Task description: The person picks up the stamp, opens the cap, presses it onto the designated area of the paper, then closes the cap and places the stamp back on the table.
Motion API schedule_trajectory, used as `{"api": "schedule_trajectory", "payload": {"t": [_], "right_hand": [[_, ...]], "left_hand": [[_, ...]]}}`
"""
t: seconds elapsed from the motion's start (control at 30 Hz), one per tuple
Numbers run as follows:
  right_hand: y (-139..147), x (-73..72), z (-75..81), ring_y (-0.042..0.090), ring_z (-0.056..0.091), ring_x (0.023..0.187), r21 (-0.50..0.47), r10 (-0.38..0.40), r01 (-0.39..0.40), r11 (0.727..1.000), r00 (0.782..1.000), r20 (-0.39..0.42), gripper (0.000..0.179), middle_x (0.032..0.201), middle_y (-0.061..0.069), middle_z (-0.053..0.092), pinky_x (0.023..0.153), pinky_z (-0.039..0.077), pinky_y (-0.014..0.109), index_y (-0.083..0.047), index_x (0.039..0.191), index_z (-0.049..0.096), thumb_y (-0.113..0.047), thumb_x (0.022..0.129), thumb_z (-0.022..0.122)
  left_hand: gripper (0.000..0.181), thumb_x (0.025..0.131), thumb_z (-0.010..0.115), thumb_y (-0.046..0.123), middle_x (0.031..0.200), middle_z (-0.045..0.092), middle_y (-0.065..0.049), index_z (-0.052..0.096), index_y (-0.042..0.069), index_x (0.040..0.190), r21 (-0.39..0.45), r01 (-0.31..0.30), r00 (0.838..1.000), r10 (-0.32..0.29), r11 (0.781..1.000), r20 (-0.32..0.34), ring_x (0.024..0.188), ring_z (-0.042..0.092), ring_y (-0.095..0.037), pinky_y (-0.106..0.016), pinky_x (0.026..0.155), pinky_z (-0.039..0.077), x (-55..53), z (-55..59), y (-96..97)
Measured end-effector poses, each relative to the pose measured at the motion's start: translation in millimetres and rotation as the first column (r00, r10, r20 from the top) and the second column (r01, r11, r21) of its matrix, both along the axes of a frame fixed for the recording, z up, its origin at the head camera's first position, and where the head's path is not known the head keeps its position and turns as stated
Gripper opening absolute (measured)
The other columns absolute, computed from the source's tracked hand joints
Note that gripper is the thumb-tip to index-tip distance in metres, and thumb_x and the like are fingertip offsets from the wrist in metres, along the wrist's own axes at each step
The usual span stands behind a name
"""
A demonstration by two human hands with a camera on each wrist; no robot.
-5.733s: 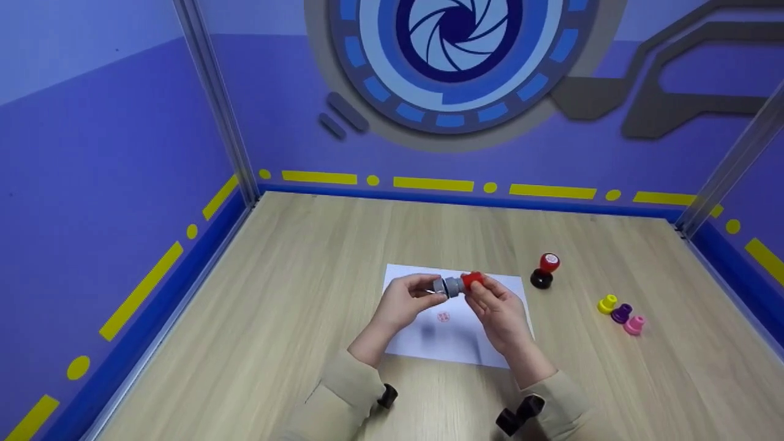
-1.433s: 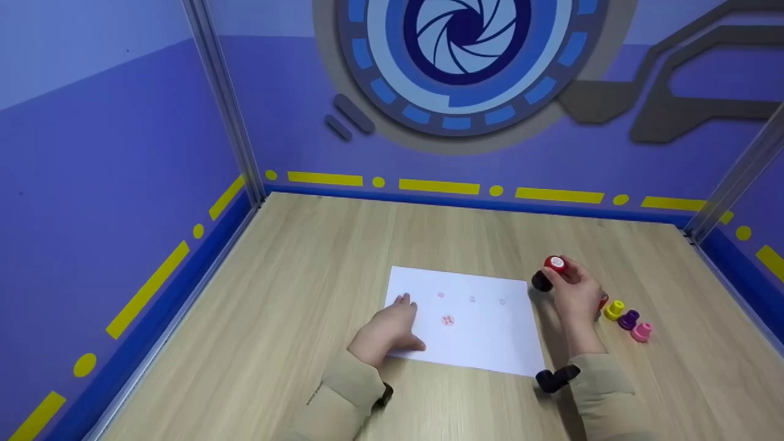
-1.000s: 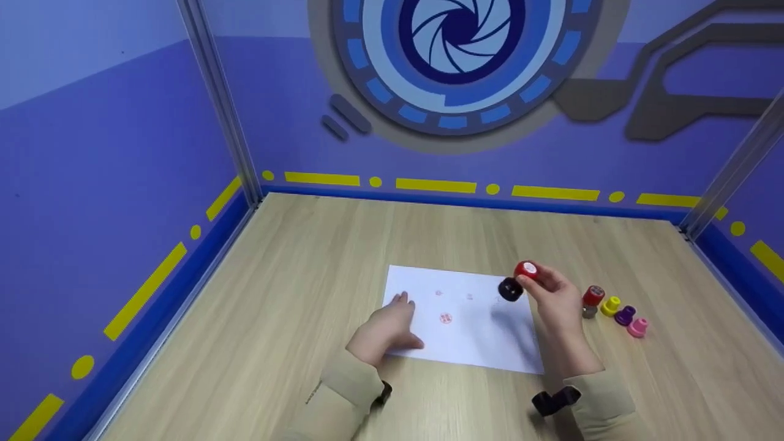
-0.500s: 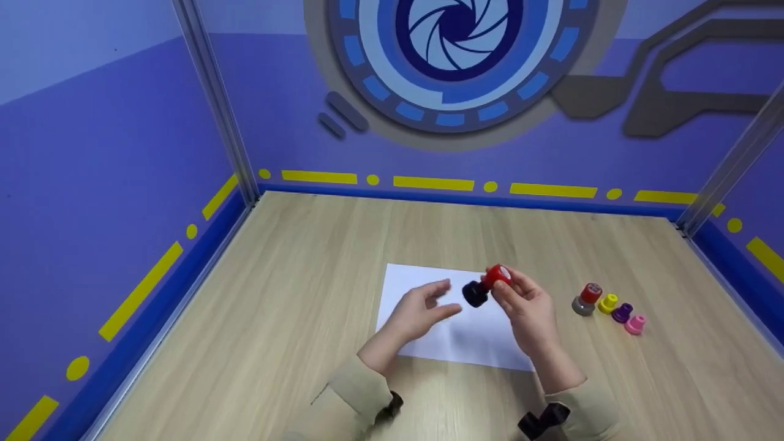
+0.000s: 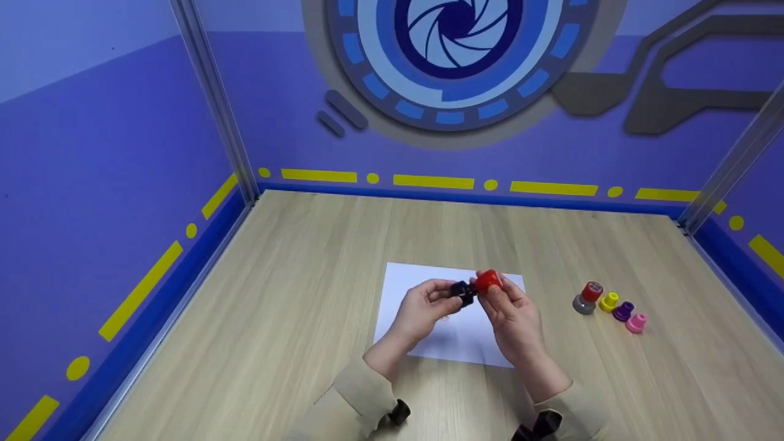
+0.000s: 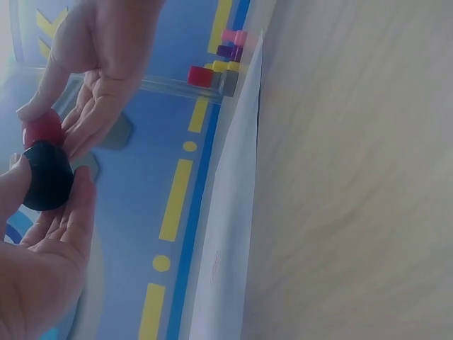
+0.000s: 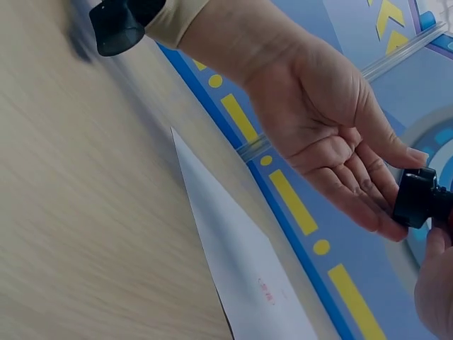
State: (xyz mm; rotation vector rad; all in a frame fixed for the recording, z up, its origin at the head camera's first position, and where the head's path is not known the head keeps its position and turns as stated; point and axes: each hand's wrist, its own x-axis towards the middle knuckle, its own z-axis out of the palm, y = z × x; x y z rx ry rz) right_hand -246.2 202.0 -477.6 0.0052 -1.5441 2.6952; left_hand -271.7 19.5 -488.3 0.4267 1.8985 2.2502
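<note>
Above the white sheet (image 5: 422,346), a stamp with a red handle (image 5: 489,281) and black base (image 6: 48,176) is held between both hands. The left hand (image 5: 419,310) pinches the black base end between thumb and fingers, as the right wrist view also shows on the black part (image 7: 416,197). My right hand (image 5: 514,318) grips the red end with thumb and fingertips. The stamp is tilted, its base toward the left. A red printed mark (image 7: 266,291) shows on the paper; the hands hide part of the sheet in the head view.
Right of the paper stands a second stamp, red with a grey base (image 5: 586,301). Beside it are a yellow stamp (image 5: 609,301), a purple one (image 5: 623,312) and a pink one (image 5: 637,323). Blue walls (image 5: 79,214) enclose the wooden table (image 5: 294,257).
The grey-based stamp has been set down beside the small ones. The right hand has brought the black-based stamp over the paper; the left hand has lifted off the sheet and taken its base.
</note>
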Motion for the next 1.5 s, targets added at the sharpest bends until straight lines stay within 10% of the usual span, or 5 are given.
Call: {"api": "schedule_trajectory", "payload": {"t": [0.33, 0.57, 0.77, 1.23, 1.5], "right_hand": [[2, -3.4, 0.8, 0.008, 0.072, 0.114, -0.033, 0.031, -0.029, 0.999, 0.998, 0.059, 0.057, 0.118, -0.007, 0.076, 0.107, 0.051, 0.026, 0.007, 0.156, 0.030, -0.011, 0.107, 0.053], [25, -7.2, 9.0, 0.012, 0.075, 0.108, -0.254, 0.029, -0.021, 0.967, 0.999, 0.026, 0.020, 0.113, 0.002, 0.079, 0.097, 0.057, 0.020, -0.013, 0.111, 0.077, -0.013, 0.103, 0.058], [35, -12.5, 15.6, 0.006, 0.072, 0.108, 0.075, -0.113, 0.110, 0.991, 0.993, 0.044, 0.014, 0.109, -0.011, 0.077, 0.098, 0.057, 0.019, -0.018, 0.113, 0.070, -0.014, 0.100, 0.066], [53, -30.5, -7.6, 0.024, 0.064, 0.123, 0.823, -0.119, 0.016, 0.568, 0.991, 0.063, 0.054, 0.137, 0.016, 0.067, 0.100, 0.053, 0.021, -0.009, 0.140, 0.062, -0.029, 0.093, 0.079], [51, -34.8, -17.9, 0.027, 0.066, 0.120, 0.851, -0.048, -0.043, 0.524, 0.996, 0.080, 0.054, 0.137, 0.019, 0.067, 0.096, 0.055, 0.020, -0.006, 0.141, 0.061, -0.020, 0.092, 0.079]], "left_hand": [[0.032, 0.097, 0.068, 0.000, 0.123, 0.070, -0.025, 0.063, -0.009, 0.127, -0.046, -0.002, 0.999, 0.000, 0.999, -0.050, 0.116, 0.071, -0.029, -0.030, 0.096, 0.060, -0.6, 0.2, -1.9], [0.035, 0.094, 0.070, -0.003, 0.122, 0.070, -0.029, 0.062, -0.012, 0.127, -0.088, 0.007, 0.993, -0.018, 0.996, -0.118, 0.113, 0.071, -0.030, -0.022, 0.092, 0.059, -2.2, 0.1, -3.1], [0.034, 0.093, 0.073, 0.000, 0.118, 0.072, -0.026, 0.063, -0.011, 0.124, -0.129, -0.080, 0.991, 0.065, 0.988, -0.118, 0.108, 0.073, -0.027, -0.021, 0.090, 0.060, -8.0, 2.4, -10.2], [0.038, 0.094, 0.075, 0.008, 0.121, 0.072, -0.022, 0.063, -0.007, 0.127, -0.194, -0.202, 0.977, 0.183, 0.960, -0.108, 0.110, 0.072, -0.028, -0.028, 0.094, 0.061, -21.1, 4.1, -35.0], [0.039, 0.094, 0.074, 0.007, 0.123, 0.071, -0.022, 0.062, -0.008, 0.129, -0.181, -0.183, 0.981, 0.167, 0.966, -0.096, 0.111, 0.072, -0.028, -0.027, 0.094, 0.061, -20.7, 3.3, -36.2]]}}
